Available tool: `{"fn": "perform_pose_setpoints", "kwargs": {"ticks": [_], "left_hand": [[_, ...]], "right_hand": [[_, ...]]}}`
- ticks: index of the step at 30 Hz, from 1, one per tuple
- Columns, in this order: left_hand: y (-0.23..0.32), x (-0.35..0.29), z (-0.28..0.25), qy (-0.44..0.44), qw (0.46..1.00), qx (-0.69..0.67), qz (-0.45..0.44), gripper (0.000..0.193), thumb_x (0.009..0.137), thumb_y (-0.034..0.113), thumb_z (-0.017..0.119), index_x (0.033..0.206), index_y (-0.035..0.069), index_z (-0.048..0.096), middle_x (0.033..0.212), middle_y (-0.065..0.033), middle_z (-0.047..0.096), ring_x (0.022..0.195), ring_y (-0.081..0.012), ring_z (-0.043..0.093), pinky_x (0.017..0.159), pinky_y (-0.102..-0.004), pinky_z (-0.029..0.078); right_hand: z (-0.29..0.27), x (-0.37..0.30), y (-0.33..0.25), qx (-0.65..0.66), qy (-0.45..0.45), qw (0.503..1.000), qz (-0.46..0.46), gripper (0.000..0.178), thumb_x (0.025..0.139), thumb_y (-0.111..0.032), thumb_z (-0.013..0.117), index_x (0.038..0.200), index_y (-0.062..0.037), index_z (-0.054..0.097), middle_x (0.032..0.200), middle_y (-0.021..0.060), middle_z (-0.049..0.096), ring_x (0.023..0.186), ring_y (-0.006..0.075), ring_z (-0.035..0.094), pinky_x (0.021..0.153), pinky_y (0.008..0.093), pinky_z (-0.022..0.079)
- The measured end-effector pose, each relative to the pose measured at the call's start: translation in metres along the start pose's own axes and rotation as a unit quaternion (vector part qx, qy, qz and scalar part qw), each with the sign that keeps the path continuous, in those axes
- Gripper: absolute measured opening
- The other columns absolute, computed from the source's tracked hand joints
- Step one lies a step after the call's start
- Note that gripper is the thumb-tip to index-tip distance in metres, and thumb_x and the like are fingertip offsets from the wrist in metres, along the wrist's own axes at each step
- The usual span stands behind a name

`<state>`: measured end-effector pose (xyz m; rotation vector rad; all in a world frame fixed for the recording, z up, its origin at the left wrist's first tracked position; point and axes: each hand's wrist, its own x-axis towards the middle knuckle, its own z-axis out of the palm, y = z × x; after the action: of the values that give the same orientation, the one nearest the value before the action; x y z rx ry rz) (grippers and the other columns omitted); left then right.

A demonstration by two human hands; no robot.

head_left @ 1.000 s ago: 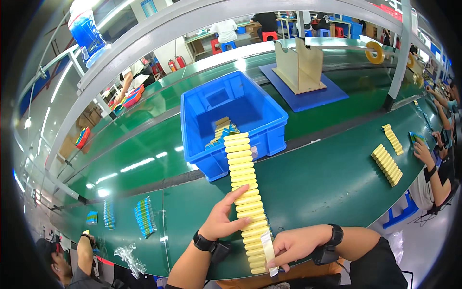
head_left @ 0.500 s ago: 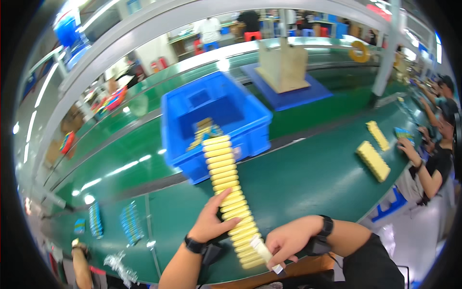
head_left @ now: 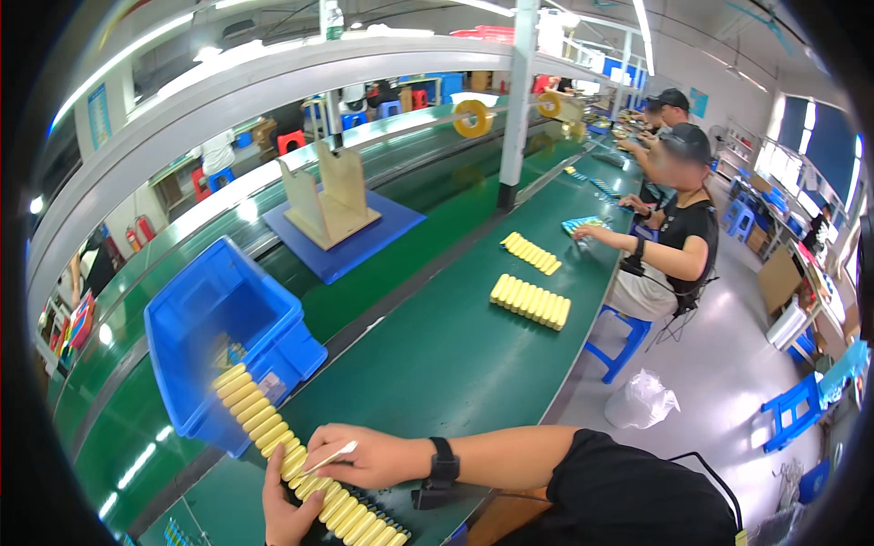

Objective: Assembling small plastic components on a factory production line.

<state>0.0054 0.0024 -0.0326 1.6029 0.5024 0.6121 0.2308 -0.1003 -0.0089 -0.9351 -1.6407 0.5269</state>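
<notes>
A long row of yellow cylinders (head_left: 262,421), side by side like wrapped battery cells, slants across the near left of the green bench. Its far end reaches the near rim of a blue plastic bin (head_left: 296,353). My left hand (head_left: 288,511) is closed on the row's left side, thumb lying over the cylinders. Just beyond the thumb, my right hand (head_left: 369,455) pinches a thin white stick-like tool (head_left: 334,457). The tool lies low across the row; whether its tip touches is hard to tell. Some contents show dimly inside the bin.
Farther along the bench lie a yellow cylinder block (head_left: 530,302) and a smaller yellow strip (head_left: 530,253). A wooden stand (head_left: 323,214) rests on a blue mat (head_left: 401,227). A grey post (head_left: 517,118) rises behind. At right, a co-worker (head_left: 683,241) handles a blue-green pack near a blue stool (head_left: 612,344).
My view has swung right, bringing the co-workers and aisle into sight. My right hand has moved from the row's near end up beside my left hand, still pinching the white tool.
</notes>
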Motion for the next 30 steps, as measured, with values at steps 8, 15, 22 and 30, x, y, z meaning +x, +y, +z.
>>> {"fn": "perform_pose_setpoints", "kwargs": {"ticks": [8, 15, 22, 30], "left_hand": [[-0.006, -0.002, -0.002, -0.01, 0.999, -0.048, -0.007, 0.097, 0.082, 0.0, 0.071, 0.165, 0.001, 0.022, 0.151, -0.0155, 0.049, 0.134, -0.0263, 0.055, 0.113, -0.0401, 0.046], [-0.002, -0.009, -0.015, -0.004, 0.997, 0.067, 0.028, 0.095, 0.083, 0.007, 0.08, 0.162, -0.001, 0.028, 0.151, -0.0169, 0.049, 0.137, -0.0266, 0.052, 0.115, -0.0393, 0.043], [0.009, -0.005, -0.013, -0.009, 0.981, 0.184, 0.057, 0.097, 0.084, 0.015, 0.084, 0.163, 0.0, 0.029, 0.156, -0.0184, 0.047, 0.144, -0.0258, 0.046, 0.119, -0.0382, 0.037], [0.007, -0.007, -0.018, -0.006, 0.973, 0.214, 0.086, 0.098, 0.081, 0.019, 0.085, 0.162, 0.004, 0.032, 0.144, -0.0226, 0.051, 0.136, -0.0364, 0.05, 0.117, -0.0433, 0.039]], "right_hand": [[0.01, -0.002, -0.003, 0.094, -0.025, 0.992, 0.082, 0.015, 0.103, -0.012, 0.066, 0.113, -0.0029, 0.073, 0.11, 0.0116, 0.064, 0.104, 0.0292, 0.065, 0.091, 0.0374, 0.054], [0.019, 0.001, 0.007, 0.065, -0.009, 0.997, 0.031, 0.017, 0.103, -0.008, 0.064, 0.118, -0.0045, 0.072, 0.101, 0.0123, 0.063, 0.092, 0.0258, 0.064, 0.081, 0.0358, 0.054], [0.003, 0.002, 0.0, -0.048, -0.05, 0.997, 0.04, 0.028, 0.094, -0.004, 0.072, 0.12, -0.0114, 0.075, 0.106, 0.0091, 0.066, 0.097, 0.0268, 0.063, 0.083, 0.0361, 0.052], [0.017, 0.011, -0.008, -0.098, -0.099, 0.99, -0.015, 0.033, 0.089, -0.005, 0.076, 0.12, -0.0159, 0.076, 0.105, 0.0057, 0.062, 0.098, 0.0271, 0.06, 0.087, 0.0382, 0.05]]}}
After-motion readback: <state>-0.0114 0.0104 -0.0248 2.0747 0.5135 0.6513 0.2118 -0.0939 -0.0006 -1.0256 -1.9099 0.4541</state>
